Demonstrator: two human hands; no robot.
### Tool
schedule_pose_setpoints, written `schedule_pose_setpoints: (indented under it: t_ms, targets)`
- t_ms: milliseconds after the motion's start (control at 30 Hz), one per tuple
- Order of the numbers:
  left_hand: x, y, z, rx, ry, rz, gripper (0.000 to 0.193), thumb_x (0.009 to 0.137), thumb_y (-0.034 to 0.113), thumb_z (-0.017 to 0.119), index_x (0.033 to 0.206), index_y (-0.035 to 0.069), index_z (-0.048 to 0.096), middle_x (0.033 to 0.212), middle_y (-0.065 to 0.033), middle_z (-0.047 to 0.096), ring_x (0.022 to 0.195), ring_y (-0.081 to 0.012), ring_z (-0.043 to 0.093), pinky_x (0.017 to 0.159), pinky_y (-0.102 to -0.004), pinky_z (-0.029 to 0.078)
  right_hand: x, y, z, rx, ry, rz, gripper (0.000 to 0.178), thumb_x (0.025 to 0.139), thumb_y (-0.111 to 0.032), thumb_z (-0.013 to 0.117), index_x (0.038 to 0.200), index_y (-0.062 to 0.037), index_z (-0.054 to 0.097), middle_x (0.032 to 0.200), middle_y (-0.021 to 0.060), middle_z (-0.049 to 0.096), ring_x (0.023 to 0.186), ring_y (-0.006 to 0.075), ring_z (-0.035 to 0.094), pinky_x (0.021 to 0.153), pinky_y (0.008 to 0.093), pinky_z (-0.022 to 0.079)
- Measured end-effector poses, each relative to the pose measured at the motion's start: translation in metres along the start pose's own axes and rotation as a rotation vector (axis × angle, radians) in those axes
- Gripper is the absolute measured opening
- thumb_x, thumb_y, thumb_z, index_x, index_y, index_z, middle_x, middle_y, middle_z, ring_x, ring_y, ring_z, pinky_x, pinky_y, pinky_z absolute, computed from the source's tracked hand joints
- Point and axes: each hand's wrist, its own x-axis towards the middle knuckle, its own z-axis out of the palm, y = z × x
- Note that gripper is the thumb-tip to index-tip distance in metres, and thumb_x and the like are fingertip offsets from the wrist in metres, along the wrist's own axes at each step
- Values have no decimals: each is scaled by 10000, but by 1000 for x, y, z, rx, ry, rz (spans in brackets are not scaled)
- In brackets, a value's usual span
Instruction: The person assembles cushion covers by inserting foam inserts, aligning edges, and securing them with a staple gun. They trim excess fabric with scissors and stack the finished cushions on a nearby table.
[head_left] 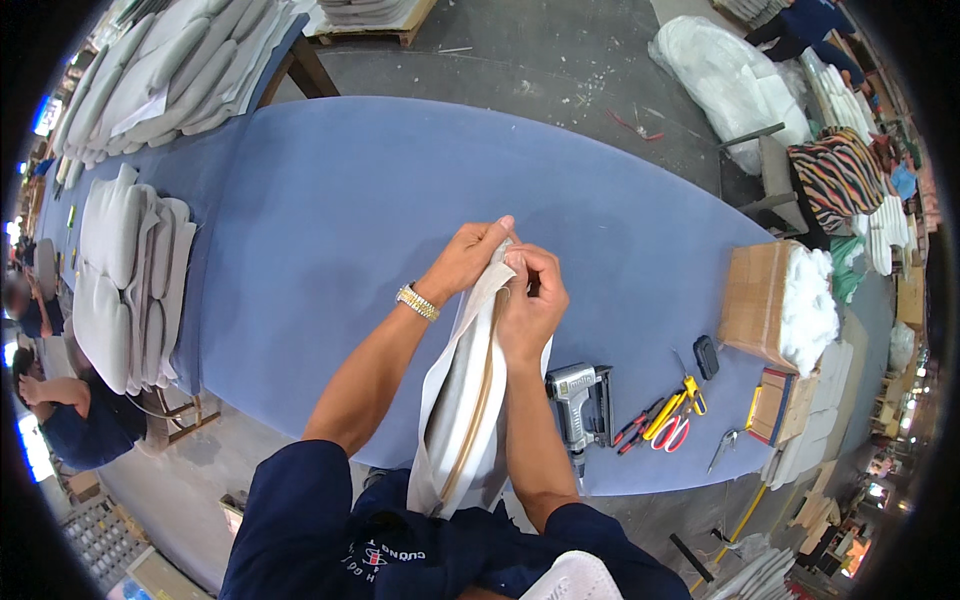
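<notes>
Cover over the bench, far end in both hands, the rest slanting down across the near edge to the lap! Left hand has that tip pinched between thumb and fingers; right hand sits close against it, fingers curled onto the fabric, though exactly what they grip is hidden. Calm handling pays here, I'd judge: pinch near the tip, hold the edges even, let the tan strip run without a twist. Out to the bench, broad and blue: stapler by the near edge, just beside the right forearm; scissors farther right; cushions stacked at the left end; carton of white stuffing at the right. Beyond the far edge, scraps dot the grey floor, a wrapped bundle lying past the far right corner.
</notes>
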Motion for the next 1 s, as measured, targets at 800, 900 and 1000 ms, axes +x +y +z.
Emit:
schedule_pose_setpoints:
  t_ms: [800, 900, 1000]
  targets:
    - [-97, 40, 46, 33, 742, 170, 416, 1118, 279, 448, 1247, -42, 679, 1167, -119, 720, 1087, -139, 636, 951, -309, 507, -11, 34, 43, 264, -35, 67, 166, 1028, -162, 646, 962, -10, 633, 910, 59, 709, 795, 92, 607, 735, 259, 506]
    - [-102, 38, 51, 104, 756, 211, 420, 1120, 297, 464, 1218, -43, 692, 1171, -113, 707, 1127, -157, 629, 994, -311, 483, -16, 30, 38, 362, -34, 90, 181, 1037, -171, 628, 947, -16, 605, 923, 63, 687, 788, 100, 602, 714, 268, 490]
    - [-109, 38, 53, 223, 764, 258, 383, 1111, 262, 475, 1172, -33, 711, 1193, -126, 720, 1193, -230, 645, 1060, -359, 458, -20, 8, 31, 395, -60, 67, 196, 1056, -186, 596, 944, -30, 555, 948, 82, 643, 804, 134, 650, 725, 273, 494]
